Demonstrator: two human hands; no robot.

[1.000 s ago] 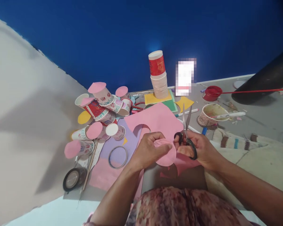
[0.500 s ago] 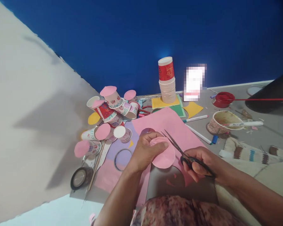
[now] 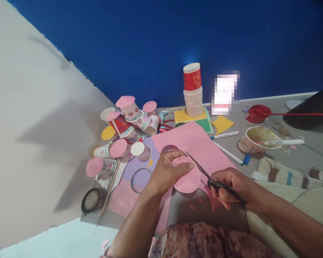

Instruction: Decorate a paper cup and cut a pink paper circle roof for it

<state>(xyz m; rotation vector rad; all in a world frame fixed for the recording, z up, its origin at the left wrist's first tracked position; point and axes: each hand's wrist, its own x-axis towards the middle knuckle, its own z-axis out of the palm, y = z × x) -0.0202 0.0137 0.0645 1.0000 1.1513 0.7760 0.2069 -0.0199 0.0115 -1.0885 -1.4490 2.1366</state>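
My left hand (image 3: 170, 169) pinches a round pink paper disc (image 3: 187, 182), thumb on top and fingers behind it. In my right hand (image 3: 228, 184) is a pair of black-handled scissors (image 3: 204, 171), its blades lying close together along the disc's upper right edge. Whether the blades have paper between them I cannot tell. Beneath both hands a large pink paper sheet (image 3: 188, 138) covers part of the table, with a curved piece cut out of its near side. Small pink scraps (image 3: 195, 208) rest on the grey tabletop close to me.
Decorated paper cups (image 3: 127, 109) with pink discs crowd the left. A cup stack (image 3: 193, 93) stands on coloured paper at the back. Markers (image 3: 226, 135), a red tub (image 3: 257, 114), a paint-stained cup (image 3: 258, 138) and cloth (image 3: 280, 175) lie right; a tape roll (image 3: 93, 200) sits front left.
The scissor blades have come closer together and lie nearer the disc's edge. The left hand keeps its hold on the disc. The whole view has shifted slightly.
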